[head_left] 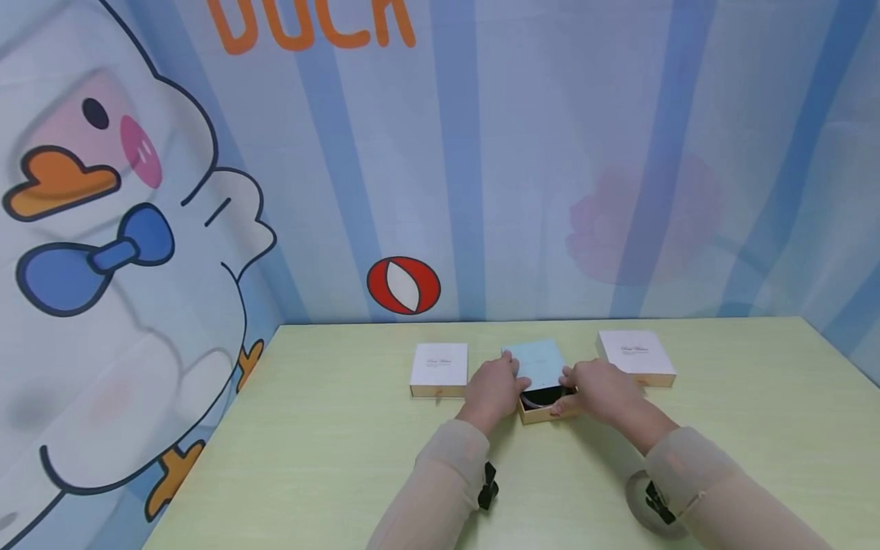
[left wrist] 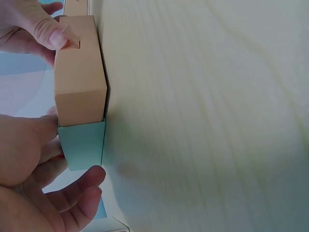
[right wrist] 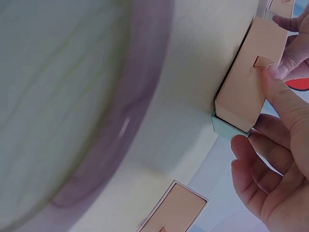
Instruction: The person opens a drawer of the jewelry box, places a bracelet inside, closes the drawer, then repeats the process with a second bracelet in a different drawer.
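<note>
A small drawer box lies on the table between both hands. Its light blue sleeve [head_left: 539,363] covers the back part, and its tan drawer [right wrist: 248,72] stands partly pulled out toward the front. Something dark [head_left: 543,396] shows inside the drawer; its kind cannot be made out. My left hand [head_left: 491,388] holds the sleeve at its left side, its fingers bent around the edge in the left wrist view. On the other side, my right hand [head_left: 603,388] has its thumb at the small pull tab [right wrist: 263,62] on the drawer's front, pinching it, with other fingers along the right side.
A white box [head_left: 440,367] with a tan front stands to the left, and another white box [head_left: 635,355] to the right. Near my right wrist lies a round see-through thing with a thick rim [right wrist: 140,72]. A printed duck cloth [head_left: 516,153] hangs behind the table [head_left: 330,443].
</note>
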{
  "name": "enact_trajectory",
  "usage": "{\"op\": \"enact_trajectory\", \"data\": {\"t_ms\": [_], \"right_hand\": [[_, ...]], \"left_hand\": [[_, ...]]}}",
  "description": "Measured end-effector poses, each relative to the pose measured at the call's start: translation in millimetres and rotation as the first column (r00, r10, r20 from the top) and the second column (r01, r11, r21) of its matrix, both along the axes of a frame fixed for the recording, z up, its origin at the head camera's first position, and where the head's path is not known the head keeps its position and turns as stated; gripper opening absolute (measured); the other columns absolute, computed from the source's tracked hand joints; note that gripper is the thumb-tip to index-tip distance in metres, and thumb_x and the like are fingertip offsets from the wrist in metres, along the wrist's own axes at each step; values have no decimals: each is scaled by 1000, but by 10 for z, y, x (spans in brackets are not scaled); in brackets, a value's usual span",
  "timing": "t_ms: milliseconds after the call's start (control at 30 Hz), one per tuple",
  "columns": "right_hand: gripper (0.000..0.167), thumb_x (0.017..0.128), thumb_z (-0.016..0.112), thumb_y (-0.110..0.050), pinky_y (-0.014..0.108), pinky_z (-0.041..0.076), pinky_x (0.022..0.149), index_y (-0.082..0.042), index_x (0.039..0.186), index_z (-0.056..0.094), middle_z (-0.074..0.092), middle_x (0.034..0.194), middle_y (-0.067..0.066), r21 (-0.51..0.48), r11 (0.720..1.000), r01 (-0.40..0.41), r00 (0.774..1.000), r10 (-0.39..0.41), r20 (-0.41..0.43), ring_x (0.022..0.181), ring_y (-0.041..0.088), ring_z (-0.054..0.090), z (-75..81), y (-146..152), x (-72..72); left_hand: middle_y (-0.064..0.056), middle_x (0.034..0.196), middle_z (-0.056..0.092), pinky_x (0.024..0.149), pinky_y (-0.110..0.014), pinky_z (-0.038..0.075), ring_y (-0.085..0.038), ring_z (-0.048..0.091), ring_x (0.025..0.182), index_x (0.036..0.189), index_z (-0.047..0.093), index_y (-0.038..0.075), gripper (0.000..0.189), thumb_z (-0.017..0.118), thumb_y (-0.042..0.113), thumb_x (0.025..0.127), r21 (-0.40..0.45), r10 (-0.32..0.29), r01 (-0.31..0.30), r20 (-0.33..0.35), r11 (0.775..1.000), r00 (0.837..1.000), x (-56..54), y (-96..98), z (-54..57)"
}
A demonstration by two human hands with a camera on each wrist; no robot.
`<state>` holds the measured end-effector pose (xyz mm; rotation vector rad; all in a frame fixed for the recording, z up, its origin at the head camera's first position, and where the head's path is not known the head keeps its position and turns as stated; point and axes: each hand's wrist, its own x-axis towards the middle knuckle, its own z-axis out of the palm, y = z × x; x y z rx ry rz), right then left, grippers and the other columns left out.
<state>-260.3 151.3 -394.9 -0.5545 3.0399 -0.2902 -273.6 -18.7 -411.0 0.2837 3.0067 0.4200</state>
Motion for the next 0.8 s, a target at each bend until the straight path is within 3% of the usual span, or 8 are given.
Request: {"op": "enact_trajectory", "data": {"t_ms": [333,533,700,800], "right_hand": [[61,72,75,-47,27,37,58,-4,114,68,61,126,16,-15,1000,4,1000,-4,9,86,21,61,-6,0,7],[58,72,76,-45,28,40,59,-4,112,69,62,123,17,-11,1000,-8,1000,8,-26,93,28,66,-25,-1,-1],[46,72,77,-43,27,36,55,-5,97,75,71,89,10,-27,1000,-10,999,9,-49,68,18,54,-36,-1,-9],[36,71,77,-43,26,32,53,-9,78,68,55,66,1,-38,999,-16,998,14,-61,60,15,42,-39,1,-10]], "left_hand": [[-1,150,39,101,-33,45,-23,49,128,137,52,17,45,50,38,97,-4,-4,4,-2,1000,1000,-1,-9,1],[-2,150,39,101,-34,45,-22,49,128,137,52,17,45,51,38,97,4,-4,4,2,1000,1000,-4,-12,-8],[-2,151,39,101,-34,45,-23,49,129,136,52,17,44,51,38,97,11,-4,4,6,1000,1000,-10,-7,-15],[-1,151,39,101,-34,45,-23,49,129,136,52,17,45,51,38,97,8,-4,4,6,1000,1000,-12,-7,-11]]}}
